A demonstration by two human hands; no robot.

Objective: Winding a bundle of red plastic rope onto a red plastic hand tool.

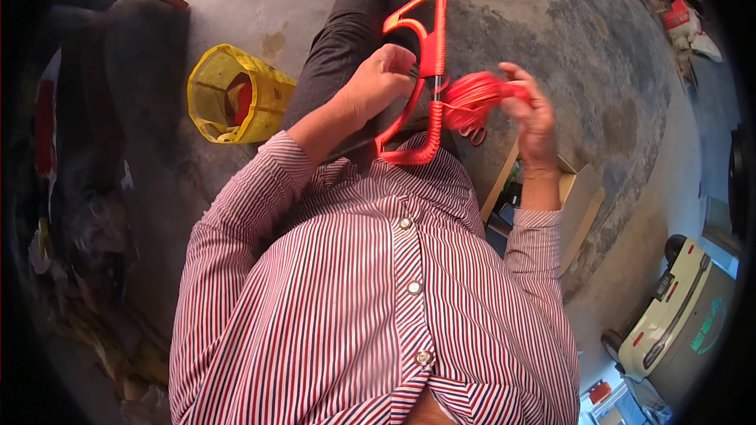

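Note:
A roughly four-sided frame [435, 132] stands over my lap, wrapped closely in shiny red cord. One short dark stretch of its right-hand bar is bare. My left hand [382, 83] is closed on the frame's inner curved part from the left, fingertips partly hidden. To the right of the bar is a bundle of red plastic cord [471, 102], with a strand running to the bar. My right hand [531, 122] holds the bundle's right end in curled fingers, slightly blurred. Just below the bundle shows a small dark red loop, perhaps a scissors handle [477, 137].
On the floor left of my leg lies a yellow basket [276, 106] with red and pale material inside. An open box [579, 189] with dark items sits beside my right forearm. Sacks and wood [685, 24] are piled far right; a beige wheeled case [669, 311] is at lower right.

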